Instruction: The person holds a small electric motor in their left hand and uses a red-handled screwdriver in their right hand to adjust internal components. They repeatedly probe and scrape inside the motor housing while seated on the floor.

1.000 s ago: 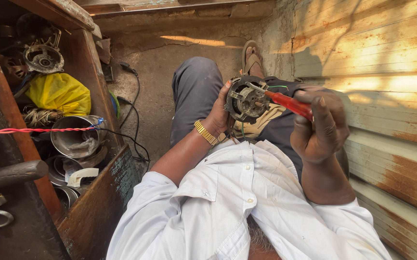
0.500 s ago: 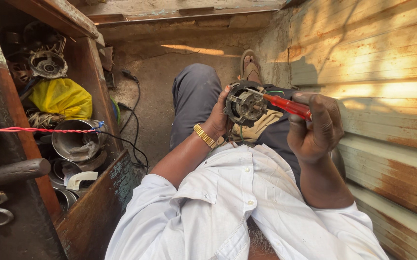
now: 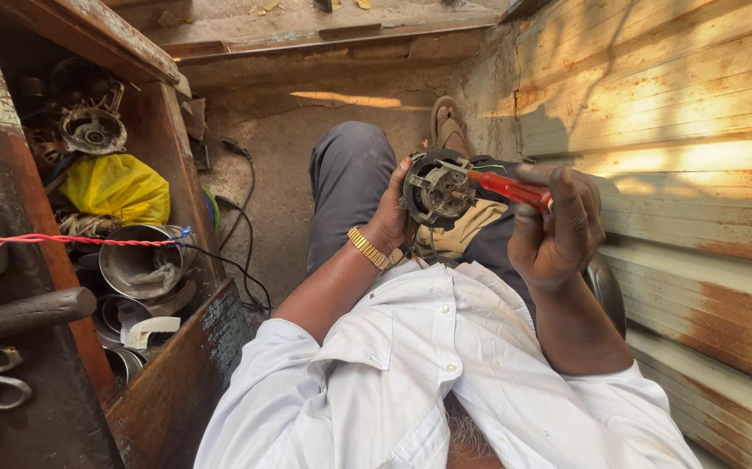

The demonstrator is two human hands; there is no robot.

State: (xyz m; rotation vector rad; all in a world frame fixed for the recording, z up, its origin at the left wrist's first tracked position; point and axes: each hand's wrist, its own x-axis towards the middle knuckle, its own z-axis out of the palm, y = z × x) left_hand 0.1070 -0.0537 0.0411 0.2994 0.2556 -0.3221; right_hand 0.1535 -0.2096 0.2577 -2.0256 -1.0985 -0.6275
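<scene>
Above the person's lap, the left hand (image 3: 391, 217) gripped the round motor housing (image 3: 435, 187) while the right hand (image 3: 554, 230), closed round a red-handled screwdriver (image 3: 511, 188), had nudged its tip from the housing's rim further into its face, suggesting continued probing inside.

Only package: crumpled yellow plastic bag (image 3: 117, 188) on left shelf (image 3: 155, 130), under round metal motor housing (image 3: 93, 132), above steel bowls (image 3: 137, 259); dark board (image 3: 224, 326) with faint chalk marks below; no screens.

Motor housing (image 3: 436, 187) between both hands, cabinet (image 3: 89, 52) left.
</scene>
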